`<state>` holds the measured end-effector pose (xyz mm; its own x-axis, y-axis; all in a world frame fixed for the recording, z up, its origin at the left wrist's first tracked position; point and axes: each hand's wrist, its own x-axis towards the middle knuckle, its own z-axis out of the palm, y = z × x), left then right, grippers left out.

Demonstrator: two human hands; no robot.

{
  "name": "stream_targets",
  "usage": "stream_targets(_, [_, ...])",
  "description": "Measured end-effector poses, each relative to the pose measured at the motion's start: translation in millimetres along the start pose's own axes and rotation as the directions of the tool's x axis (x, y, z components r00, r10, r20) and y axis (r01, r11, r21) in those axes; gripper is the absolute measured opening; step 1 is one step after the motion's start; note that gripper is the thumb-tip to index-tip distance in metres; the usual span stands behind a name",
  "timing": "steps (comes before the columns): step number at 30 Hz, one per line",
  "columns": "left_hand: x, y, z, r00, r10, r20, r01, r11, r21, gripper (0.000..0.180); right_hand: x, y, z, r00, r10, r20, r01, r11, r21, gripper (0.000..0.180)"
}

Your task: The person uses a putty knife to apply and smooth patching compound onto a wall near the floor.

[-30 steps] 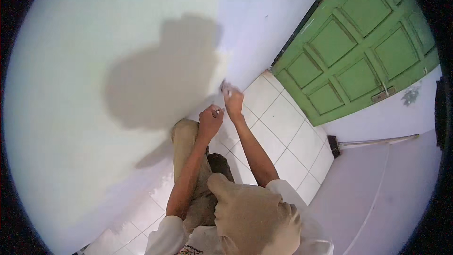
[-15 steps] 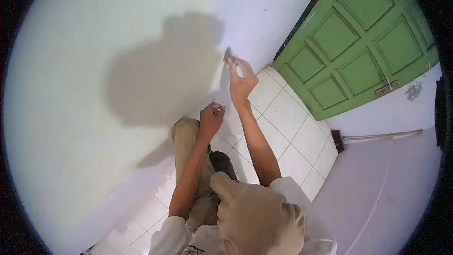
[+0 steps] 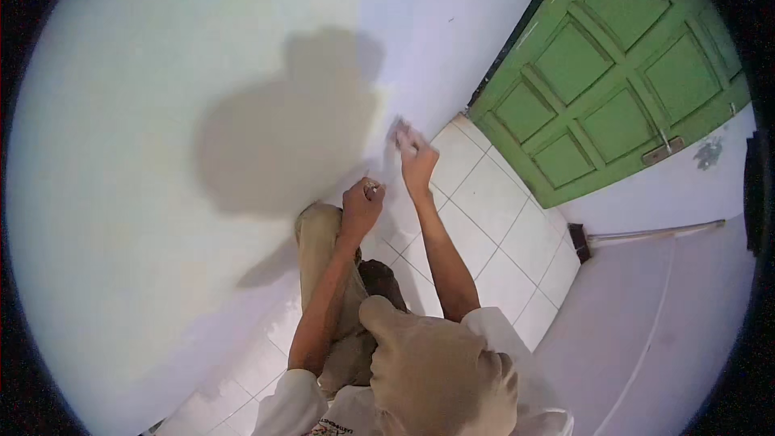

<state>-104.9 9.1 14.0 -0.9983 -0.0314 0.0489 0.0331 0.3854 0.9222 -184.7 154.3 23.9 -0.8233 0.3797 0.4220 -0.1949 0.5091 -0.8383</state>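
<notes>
Pressing small pale block (image 3: 401, 131) with my right hand (image 3: 417, 160) on white wall (image 3: 161, 113); left hand (image 3: 361, 203) fisted, content unclear; green door (image 3: 613, 81), broom (image 3: 638, 236) aside.

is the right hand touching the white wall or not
Cannot tell. In the head view the right hand holds a small blurred object up at the white wall, but blur hides any contact or gap.

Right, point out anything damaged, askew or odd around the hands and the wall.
Nothing near the hands stands out: the right hand presses a small pale thing to the white wall, the left hand is closed on something small. Farther off, the wall beside the green door shows a chipped grey patch.
</notes>
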Motion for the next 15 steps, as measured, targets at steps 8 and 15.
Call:
stream_targets(8, [-3.6,-11.6,-4.1,0.995,0.036,-0.095,-0.037,0.999,-0.011,0.020,-3.3,-39.5,21.5,0.864,-0.504,-0.020,0.493,0.852,-0.175,0.017])
stream_targets(15, [16.6,2.7,12.4,0.985,0.111,-0.135,-0.123,0.989,-0.079,0.019,-110.0,151.4,-7.7,0.857,0.075,0.510,0.008,0.987,-0.160,0.022])
